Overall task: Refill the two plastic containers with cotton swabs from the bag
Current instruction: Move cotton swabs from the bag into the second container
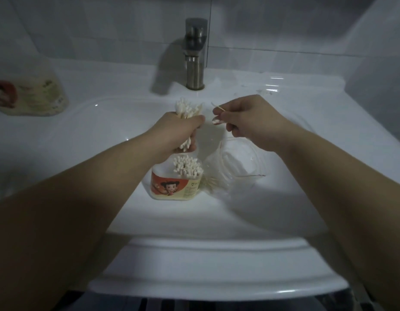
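White wooden-stick cotton swabs (pixel 188 110): bundle gripped in left hand (pixel 179 131), right above the labelled white plastic container (pixel 172 187) in the white sink basin (pixel 82 153). Right hand (pixel 246 118) pinches a loose swab. Labelled container looks near full. Clear plastic container (pixel 237 162) at its 3 o'clock seems to hold few. Printed swab bag (pixel 35 97) at 10 o'clock. Roughly half done.

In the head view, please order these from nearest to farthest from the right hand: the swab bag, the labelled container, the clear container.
1. The clear container, just below the right hand, in the basin.
2. The labelled container, farther left in the basin.
3. The swab bag, far left on the counter.
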A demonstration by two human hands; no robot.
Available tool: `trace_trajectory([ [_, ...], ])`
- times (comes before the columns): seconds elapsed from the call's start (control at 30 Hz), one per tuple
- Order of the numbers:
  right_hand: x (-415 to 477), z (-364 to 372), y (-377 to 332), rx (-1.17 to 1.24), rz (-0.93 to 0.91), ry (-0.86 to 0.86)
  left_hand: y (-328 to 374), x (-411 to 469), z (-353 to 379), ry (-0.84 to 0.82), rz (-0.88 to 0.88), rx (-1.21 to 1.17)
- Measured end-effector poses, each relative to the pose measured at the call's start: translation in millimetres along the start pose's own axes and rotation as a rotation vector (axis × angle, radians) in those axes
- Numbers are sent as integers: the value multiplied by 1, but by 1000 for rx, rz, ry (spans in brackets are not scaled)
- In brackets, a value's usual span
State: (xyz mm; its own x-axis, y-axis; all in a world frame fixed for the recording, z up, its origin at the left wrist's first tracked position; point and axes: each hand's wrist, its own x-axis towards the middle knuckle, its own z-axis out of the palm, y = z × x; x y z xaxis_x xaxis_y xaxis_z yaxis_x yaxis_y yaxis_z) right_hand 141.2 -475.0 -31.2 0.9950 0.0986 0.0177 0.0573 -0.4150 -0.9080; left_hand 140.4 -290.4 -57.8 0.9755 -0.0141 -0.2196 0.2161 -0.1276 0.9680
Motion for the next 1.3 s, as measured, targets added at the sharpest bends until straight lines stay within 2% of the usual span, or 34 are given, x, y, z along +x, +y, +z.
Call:
trace_trajectory([
  [0.37,-6,2,-1,-180,-13,-129,-3,-1,2,-66,119,82],
  [0.43,-6,2,-1,-152,-32,-132,-4,-2,2,-76,124,101],
  [0.63,-1,-5,-3,83,7,56,0,-5,1,-83,58,125],
  [0.9,-3,5,1,30,0,-74,-1,-6,5,-120,82,232],
  [1.17,-1,1,-1,258,51,-94,-2,-4,2,-105,81,132],
  [1.3,-2,4,0,248,61,-100,-3,-6,1,-144,65,132],
])
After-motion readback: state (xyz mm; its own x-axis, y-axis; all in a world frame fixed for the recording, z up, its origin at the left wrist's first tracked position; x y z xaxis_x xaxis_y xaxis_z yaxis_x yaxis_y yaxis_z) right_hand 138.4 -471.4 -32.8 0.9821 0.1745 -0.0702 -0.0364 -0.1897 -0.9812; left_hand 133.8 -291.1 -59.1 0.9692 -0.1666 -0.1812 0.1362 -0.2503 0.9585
